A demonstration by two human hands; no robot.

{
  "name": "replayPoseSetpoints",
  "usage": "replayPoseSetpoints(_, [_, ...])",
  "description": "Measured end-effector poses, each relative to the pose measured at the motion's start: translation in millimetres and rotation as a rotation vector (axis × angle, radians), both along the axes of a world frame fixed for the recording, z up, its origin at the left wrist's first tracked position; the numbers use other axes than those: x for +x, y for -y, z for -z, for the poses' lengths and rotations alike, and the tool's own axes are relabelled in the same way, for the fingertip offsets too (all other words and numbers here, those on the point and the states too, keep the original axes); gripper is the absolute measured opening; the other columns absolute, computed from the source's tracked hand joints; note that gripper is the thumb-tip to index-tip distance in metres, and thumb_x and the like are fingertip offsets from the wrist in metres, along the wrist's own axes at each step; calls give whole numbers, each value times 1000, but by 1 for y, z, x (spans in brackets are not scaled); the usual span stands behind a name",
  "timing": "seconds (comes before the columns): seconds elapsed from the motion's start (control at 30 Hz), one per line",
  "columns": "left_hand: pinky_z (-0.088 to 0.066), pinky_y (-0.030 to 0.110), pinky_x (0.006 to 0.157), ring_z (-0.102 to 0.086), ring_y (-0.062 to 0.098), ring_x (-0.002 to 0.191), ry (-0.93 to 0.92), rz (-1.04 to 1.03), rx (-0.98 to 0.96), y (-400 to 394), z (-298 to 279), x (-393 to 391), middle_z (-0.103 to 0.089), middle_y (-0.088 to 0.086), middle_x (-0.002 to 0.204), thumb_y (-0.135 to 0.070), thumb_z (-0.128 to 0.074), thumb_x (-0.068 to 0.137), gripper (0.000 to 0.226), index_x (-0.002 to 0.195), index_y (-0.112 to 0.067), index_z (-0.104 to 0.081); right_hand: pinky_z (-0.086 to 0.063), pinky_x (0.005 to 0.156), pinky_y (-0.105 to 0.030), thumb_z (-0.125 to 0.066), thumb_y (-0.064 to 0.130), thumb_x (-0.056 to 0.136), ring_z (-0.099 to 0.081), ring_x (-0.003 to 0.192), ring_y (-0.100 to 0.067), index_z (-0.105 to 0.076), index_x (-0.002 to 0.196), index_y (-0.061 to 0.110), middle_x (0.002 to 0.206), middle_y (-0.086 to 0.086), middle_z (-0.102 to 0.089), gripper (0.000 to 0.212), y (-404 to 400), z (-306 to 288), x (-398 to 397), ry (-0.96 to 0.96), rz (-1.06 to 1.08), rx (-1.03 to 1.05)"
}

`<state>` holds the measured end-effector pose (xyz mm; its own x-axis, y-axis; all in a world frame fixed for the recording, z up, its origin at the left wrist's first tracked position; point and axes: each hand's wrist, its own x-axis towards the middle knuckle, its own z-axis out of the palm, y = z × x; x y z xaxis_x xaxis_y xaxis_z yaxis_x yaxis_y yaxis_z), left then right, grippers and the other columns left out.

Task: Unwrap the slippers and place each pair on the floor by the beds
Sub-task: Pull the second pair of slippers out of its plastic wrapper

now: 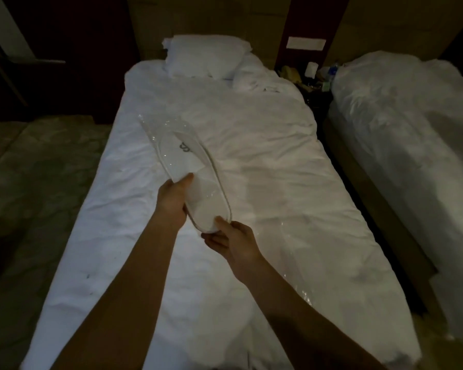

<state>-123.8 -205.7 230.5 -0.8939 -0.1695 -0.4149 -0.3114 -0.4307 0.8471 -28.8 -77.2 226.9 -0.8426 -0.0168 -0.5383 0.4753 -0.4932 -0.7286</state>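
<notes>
A pair of white slippers (195,169), stacked flat with a dark logo on top, sits inside a clear plastic wrapper (155,129) held just above the bed (278,182). My left hand (174,198) grips the slippers' left side through the wrapper, thumb on top. My right hand (235,241) pinches the near heel end from below. The wrapper's loose open end trails away toward the pillow. Another piece of clear plastic (292,252) lies flat on the duvet to the right of my right hand.
The bed has a white duvet and pillows (206,54) at its head. A second white bed (406,124) stands to the right across a narrow gap, with a cluttered nightstand (310,76) between them. Patterned carpet (38,169) lies to the left.
</notes>
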Motion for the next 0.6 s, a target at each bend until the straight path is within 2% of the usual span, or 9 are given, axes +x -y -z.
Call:
replayPoseSetpoints(0.1, [-53,46,94,-65,32,106,45,20,43,3,22,-1,-67,18,119,-14,-67,87,37,121,0,-61,-59,76,-31,-62,15,92,-71,88,-31,-60,108,-8,99,-23,-69,28,-8,14,14,25,1,23])
replayPoseSetpoints(0.27, [-58,35,76,-69,23,98,115,50,95,2,61,3,-70,10,114,-18,-71,85,41,124,-6,-61,-59,75,-32,-60,17,94,-72,84,-30,-59,105,-6,96,-22,-69,26,-23,37,38,78,13,65])
replayPoseSetpoints(0.4, [-59,36,80,-70,23,100,231,70,158,-1,94,20,-70,10,116,-20,-76,81,45,123,-8,-62,-60,76,-33,-59,17,94,-72,77,-28,-60,95,-4,86,-20,-68,21,-33,55,59,115,19,159])
replayPoseSetpoints(0.47, [-59,34,79,-70,22,98,274,73,161,-3,109,31,-70,10,116,-20,-76,80,43,120,-8,-62,-59,75,-34,-59,18,94,-70,76,-29,-60,99,-8,86,-22,-67,27,-39,63,73,142,17,191])
replayPoseSetpoints(0.6, [-54,40,94,-64,26,109,306,88,178,-11,135,45,-64,12,126,-17,-71,86,51,132,-6,-54,-57,80,-38,-58,16,95,-69,75,-28,-55,110,-13,86,-24,-66,33,-59,76,98,225,-4,178])
